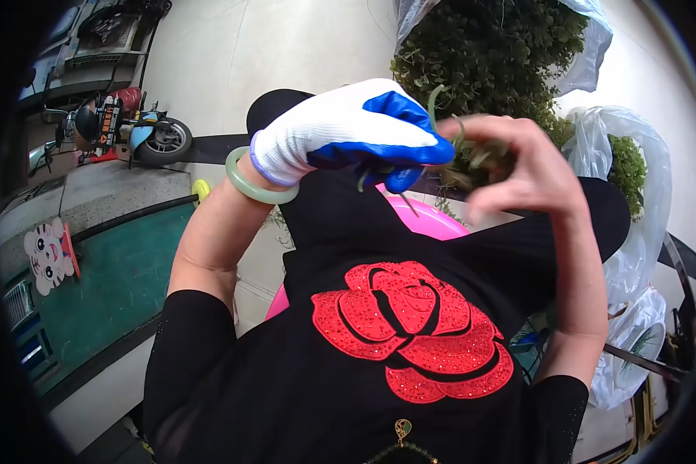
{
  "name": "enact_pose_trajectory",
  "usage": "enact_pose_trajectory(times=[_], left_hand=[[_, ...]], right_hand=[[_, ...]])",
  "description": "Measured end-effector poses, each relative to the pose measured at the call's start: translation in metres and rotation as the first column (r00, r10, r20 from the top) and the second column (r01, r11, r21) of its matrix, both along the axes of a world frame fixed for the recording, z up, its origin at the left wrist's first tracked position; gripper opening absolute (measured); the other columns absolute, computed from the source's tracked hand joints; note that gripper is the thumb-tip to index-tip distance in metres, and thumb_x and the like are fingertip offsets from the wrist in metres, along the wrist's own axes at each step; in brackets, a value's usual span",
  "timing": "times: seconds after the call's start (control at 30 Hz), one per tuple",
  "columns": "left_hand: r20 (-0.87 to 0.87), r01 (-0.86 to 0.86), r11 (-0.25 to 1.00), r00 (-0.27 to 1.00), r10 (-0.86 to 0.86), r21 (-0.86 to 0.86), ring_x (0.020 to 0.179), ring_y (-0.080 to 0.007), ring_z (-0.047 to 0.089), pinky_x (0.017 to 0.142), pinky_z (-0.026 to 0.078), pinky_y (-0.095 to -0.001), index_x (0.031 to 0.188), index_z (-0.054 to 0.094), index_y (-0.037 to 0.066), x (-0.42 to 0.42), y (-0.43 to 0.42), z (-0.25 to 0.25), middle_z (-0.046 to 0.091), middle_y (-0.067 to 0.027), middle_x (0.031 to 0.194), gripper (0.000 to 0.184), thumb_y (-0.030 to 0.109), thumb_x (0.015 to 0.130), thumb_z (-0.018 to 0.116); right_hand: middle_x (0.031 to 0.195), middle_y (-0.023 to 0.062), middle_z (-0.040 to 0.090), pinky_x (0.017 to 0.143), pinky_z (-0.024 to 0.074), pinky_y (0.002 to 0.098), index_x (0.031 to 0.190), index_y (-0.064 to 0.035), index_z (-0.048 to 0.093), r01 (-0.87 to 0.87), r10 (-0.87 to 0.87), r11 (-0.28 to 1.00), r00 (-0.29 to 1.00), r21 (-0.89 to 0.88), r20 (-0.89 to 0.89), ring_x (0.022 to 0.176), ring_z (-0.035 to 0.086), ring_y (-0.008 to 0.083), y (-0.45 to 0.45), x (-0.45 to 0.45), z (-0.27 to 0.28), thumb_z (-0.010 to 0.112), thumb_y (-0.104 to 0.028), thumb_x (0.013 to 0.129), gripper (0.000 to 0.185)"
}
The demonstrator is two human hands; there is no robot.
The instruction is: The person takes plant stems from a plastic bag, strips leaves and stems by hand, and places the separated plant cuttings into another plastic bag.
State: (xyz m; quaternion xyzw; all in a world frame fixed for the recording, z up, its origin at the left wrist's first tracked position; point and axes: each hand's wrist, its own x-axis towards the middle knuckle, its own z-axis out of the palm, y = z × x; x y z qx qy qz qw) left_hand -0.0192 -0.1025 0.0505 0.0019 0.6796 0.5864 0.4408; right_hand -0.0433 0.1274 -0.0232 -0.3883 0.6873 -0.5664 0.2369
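My left hand wears a white knitted glove with a blue coated palm and is closed. Thin green stems stick out above and below its fingers. To its right, my bare right hand is smeared by motion. Its fingers and thumb curve around a blurred bunch of leafy stems. Both hands are above my lap, close to each other. Behind them lies a large heap of leafy greens on clear plastic. A pink basin shows partly below the hands, mostly hidden by my legs.
At the right stands a clear plastic bag with more greens. Another plastic bag lies nearer me. A green board with a cartoon cat cutout is at the left. Beyond it is a parked scooter on the pale floor.
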Motion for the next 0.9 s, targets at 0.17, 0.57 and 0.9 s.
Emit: enact_pose_trajectory(times=[0.17, 0.57, 0.9], left_hand=[[0.013, 0.044, 0.995, 0.999, -0.043, -0.088, 0.05, -0.0121, 0.054, 0.049, 0.042, -0.0232, 0.073, 0.064, -0.003, -0.002, -0.023, 0.011, 0.059, -0.0068, 0.059, 0.022, 0.018, 0.078, 0.069], [-0.464, 0.507, 0.739, 0.576, -0.673, -0.444, 0.071, -0.026, 0.056, 0.062, 0.041, -0.0364, 0.073, 0.062, 0.01, 0.026, -0.07, 0.028, 0.061, -0.0038, 0.075, 0.022, 0.024, 0.065, 0.078], [-0.539, -0.813, 0.516, 0.571, 0.619, -0.268, 0.064, -0.0093, 0.052, 0.06, 0.042, -0.0228, 0.092, 0.063, -0.003, 0.109, -0.275, -0.037, 0.06, -0.0039, 0.078, 0.029, 0.024, 0.094, 0.051]], right_hand=[[0.06, 0.007, 0.05, 0.058, 0.0393, 0.0323, 0.07, -0.0011, 0.059, -0.032, 0.031, 0.999, 0.999, -0.013, -0.013, 0.063, 0.05, 0.0192, -0.002, -0.003, -0.006, 0.071, -0.013, 0.073, 0.017], [0.066, 0.0029, 0.055, 0.05, 0.0432, 0.0273, 0.079, -0.0044, 0.058, -0.38, 0.37, 0.923, 0.83, -0.062, 0.417, 0.051, 0.051, 0.0108, -0.022, 0.051, -0.016, 0.059, -0.017, 0.09, 0.016], [0.076, 0.0106, 0.064, 0.062, 0.047, 0.031, 0.086, 0.0026, 0.06, 0.155, -0.266, 0.806, 0.957, 0.572, 0.116, 0.069, 0.062, 0.0196, 0.036, -0.047, -0.079, 0.059, -0.031, 0.085, 0.033]])
